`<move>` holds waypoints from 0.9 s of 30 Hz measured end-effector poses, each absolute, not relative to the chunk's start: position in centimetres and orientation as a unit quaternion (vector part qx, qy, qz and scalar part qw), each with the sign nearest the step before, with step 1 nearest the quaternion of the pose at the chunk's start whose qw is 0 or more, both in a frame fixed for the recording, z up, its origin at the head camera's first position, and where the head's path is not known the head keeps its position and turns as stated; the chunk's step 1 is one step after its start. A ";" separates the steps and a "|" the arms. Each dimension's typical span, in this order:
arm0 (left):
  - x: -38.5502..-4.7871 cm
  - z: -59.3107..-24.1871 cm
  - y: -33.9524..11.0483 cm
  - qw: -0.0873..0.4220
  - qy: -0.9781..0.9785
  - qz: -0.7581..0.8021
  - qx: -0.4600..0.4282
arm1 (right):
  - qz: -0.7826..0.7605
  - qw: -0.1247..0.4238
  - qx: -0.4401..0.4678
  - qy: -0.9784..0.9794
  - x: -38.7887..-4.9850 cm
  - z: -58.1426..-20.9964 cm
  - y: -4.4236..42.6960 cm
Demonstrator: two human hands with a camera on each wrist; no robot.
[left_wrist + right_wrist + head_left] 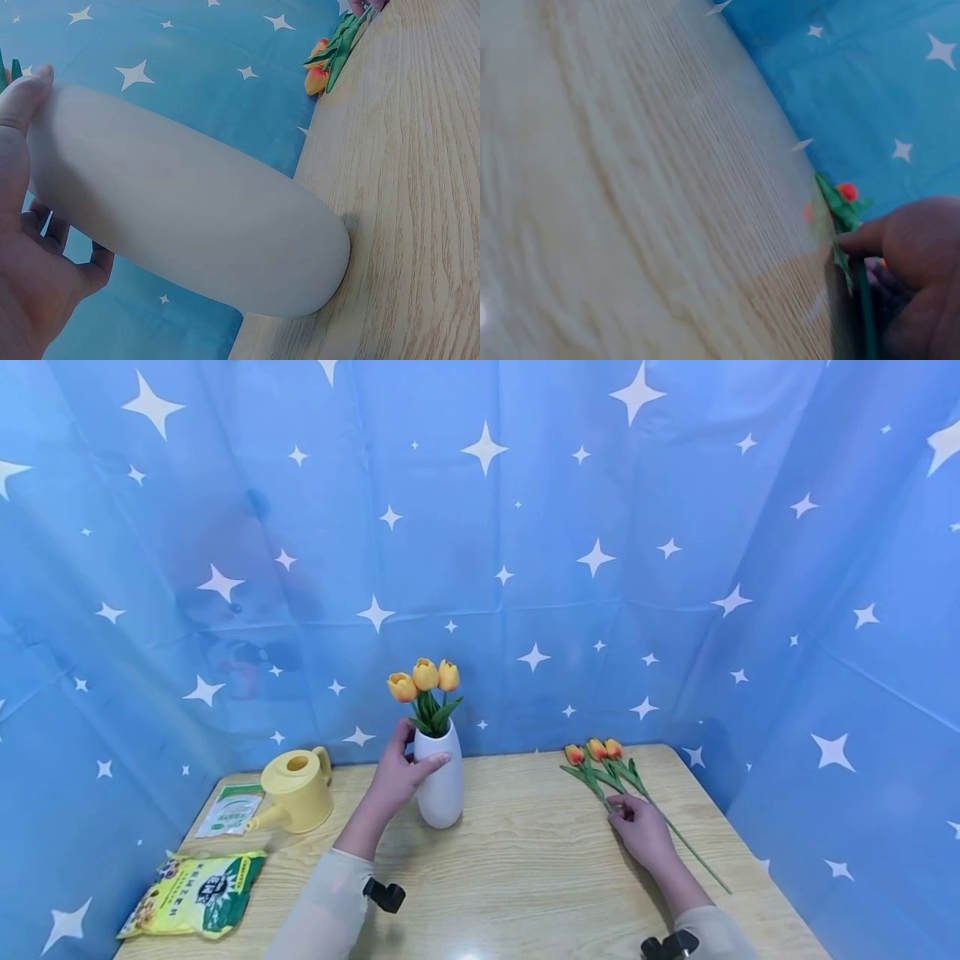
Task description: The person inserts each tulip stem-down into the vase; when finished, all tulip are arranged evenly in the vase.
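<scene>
A white vase point(442, 793) stands upright on the table, holding three yellow tulips point(425, 675) with green leaves. My left hand point(396, 777) grips it near the rim, thumb on the front and fingers around the far side. In the left wrist view, the smooth vase body point(187, 202) fills the middle. To the right, orange-red tulips point(597, 749) lie on the table, heads toward the back. My right hand point(642, 831) pinches a tulip stem below the leaves; one long stem point(697, 856) runs past it. The right wrist view partly hides the pinched stem behind the fingers.
At the left of the wooden table point(517, 860) stand a yellow watering can point(300, 797), a small white-green packet point(230, 810) and a yellow-green bag point(198, 893). A blue star-patterned curtain point(480, 543) closes off the back and sides.
</scene>
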State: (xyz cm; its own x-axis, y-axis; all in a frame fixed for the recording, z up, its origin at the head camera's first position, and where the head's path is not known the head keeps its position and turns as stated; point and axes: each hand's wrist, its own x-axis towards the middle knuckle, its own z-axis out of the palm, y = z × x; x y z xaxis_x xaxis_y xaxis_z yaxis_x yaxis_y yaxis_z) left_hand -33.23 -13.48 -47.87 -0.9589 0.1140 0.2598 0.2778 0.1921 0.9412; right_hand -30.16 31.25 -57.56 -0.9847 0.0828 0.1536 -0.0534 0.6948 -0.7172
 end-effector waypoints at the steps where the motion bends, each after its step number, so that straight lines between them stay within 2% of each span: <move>1: -33.2 -47.8 -13.5 0.065 -0.770 -0.622 -0.128 | 0.394 0.087 -0.008 -0.915 -30.1 -57.6 31.3; 12: -33.3 -47.9 -13.4 0.067 -0.767 -0.622 -0.143 | 0.440 0.070 0.035 -0.895 -29.4 -56.5 31.1; 22: -33.3 -47.9 -13.5 0.074 -0.771 -0.617 -0.140 | 0.469 0.047 0.053 -0.880 -29.7 -53.7 29.2; 27: -33.4 -48.0 -13.5 0.079 -0.771 -0.616 -0.141 | 0.472 0.056 0.071 -0.877 -30.0 -52.6 28.1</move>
